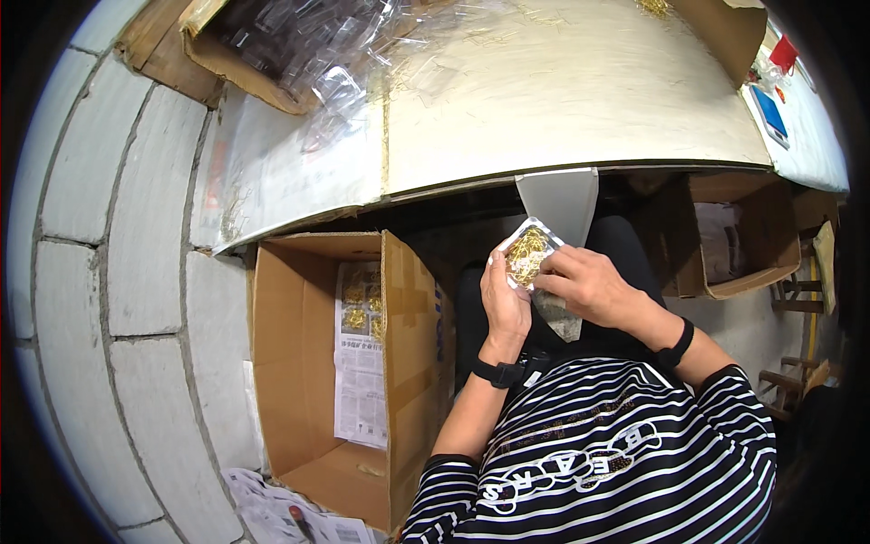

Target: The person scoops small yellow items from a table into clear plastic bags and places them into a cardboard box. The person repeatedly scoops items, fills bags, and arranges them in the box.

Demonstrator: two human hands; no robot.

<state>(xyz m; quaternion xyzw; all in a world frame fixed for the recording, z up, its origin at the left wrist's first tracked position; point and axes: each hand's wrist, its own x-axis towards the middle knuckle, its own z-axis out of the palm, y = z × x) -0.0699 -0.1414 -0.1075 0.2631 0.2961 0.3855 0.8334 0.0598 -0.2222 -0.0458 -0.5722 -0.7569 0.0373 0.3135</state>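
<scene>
A small square clear plastic box (pixel 527 257) full of thin gold-coloured metal pieces, like pins, is held above my lap, tilted toward me. My left hand (pixel 504 304) grips it from its lower left side, with the thumb along the edge. At its right side is my right hand (pixel 594 288), its fingers bent and drawn together over the box's edge and the gold pieces. What is between those right fingertips is hidden. Beyond the box stands a pale grey panel (pixel 566 195) under the table edge.
On the pale table (pixel 580 109) lie many clear plastic cases (pixel 340 86) and scattered gold pieces. A tall cardboard box (pixel 299 363) at my left holds newspaper (pixel 361 390) and several gold-filled cases (pixel 355 319). Another carton (pixel 757 231) and wooden stools (pixel 788 385) are at right.
</scene>
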